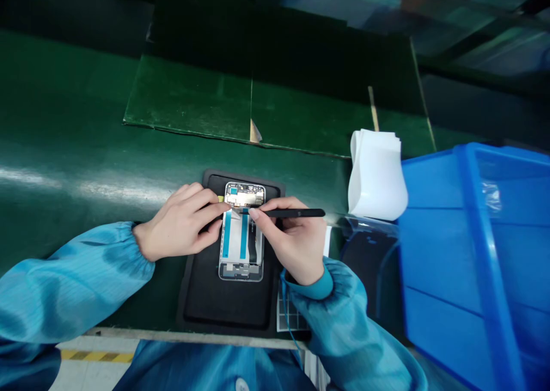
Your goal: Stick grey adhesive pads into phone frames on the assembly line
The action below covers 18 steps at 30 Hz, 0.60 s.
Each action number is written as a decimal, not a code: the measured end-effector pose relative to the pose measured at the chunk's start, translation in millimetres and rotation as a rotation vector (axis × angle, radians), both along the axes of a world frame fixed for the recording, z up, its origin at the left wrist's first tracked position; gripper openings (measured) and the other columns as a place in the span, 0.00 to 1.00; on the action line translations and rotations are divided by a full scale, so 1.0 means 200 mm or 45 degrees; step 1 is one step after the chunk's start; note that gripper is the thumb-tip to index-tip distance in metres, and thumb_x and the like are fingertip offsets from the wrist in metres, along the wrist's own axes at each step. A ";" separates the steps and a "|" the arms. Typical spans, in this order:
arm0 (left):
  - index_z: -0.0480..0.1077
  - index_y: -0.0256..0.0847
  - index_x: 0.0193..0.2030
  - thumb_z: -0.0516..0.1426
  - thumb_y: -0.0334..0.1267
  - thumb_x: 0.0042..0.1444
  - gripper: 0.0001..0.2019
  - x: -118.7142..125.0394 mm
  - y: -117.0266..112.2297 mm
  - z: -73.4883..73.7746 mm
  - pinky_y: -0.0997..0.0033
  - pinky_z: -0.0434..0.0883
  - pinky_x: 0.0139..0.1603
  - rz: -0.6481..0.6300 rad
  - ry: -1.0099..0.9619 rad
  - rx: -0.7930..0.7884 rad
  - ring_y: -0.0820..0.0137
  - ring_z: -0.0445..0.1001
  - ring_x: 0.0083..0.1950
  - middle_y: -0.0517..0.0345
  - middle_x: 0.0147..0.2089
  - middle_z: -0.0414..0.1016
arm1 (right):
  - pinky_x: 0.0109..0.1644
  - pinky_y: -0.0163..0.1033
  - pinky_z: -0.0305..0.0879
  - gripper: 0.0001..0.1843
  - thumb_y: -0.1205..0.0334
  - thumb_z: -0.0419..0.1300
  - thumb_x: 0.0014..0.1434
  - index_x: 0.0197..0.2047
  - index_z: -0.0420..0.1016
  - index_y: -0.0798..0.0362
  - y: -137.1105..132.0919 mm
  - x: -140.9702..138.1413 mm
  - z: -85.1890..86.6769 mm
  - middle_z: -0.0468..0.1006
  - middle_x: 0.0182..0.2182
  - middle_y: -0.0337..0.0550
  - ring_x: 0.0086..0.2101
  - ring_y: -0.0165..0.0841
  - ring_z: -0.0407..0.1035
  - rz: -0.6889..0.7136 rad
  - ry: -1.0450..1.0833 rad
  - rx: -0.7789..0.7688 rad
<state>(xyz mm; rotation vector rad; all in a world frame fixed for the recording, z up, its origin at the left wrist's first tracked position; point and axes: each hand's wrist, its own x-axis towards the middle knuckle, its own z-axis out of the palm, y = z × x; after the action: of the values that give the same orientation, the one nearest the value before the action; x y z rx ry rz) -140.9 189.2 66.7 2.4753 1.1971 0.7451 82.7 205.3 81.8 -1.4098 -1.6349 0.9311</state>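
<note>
An opened phone [235, 252] lies on a black tray [227, 305], its circuit board at the far end and blue strips along its pale middle. My left hand [183, 222] is closed against the phone's left side, index fingertip over the area just below the board, thumb lower at the edge. Pinched in my right hand [296, 236] is a pair of black tweezers [301, 213], its tip reaching the same area from the right. A small pale flap [236, 214] shows between the hands; the exact contact there is too small to make out.
On the right stands a large blue bin [442, 236], beside a roll of white sheets [376, 176]. A dark, glossy curved sheet [365, 265] lies between bin and right arm. Green board [301, 116] covers the back of the green table [86, 150]. A gridded card [292, 316] sits by the tray.
</note>
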 end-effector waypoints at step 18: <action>0.72 0.36 0.52 0.53 0.35 0.65 0.12 0.00 0.00 0.00 0.61 0.67 0.41 0.000 0.006 -0.021 0.63 0.67 0.42 0.51 0.43 0.73 | 0.24 0.34 0.67 0.07 0.60 0.70 0.55 0.33 0.76 0.52 0.00 0.00 -0.01 0.76 0.25 0.37 0.22 0.28 0.68 -0.022 0.000 -0.020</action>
<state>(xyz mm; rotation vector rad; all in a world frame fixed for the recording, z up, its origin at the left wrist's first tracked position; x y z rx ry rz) -140.7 188.9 66.6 2.4650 1.2001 0.7262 83.7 205.6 79.5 -1.4330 -1.6160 0.9360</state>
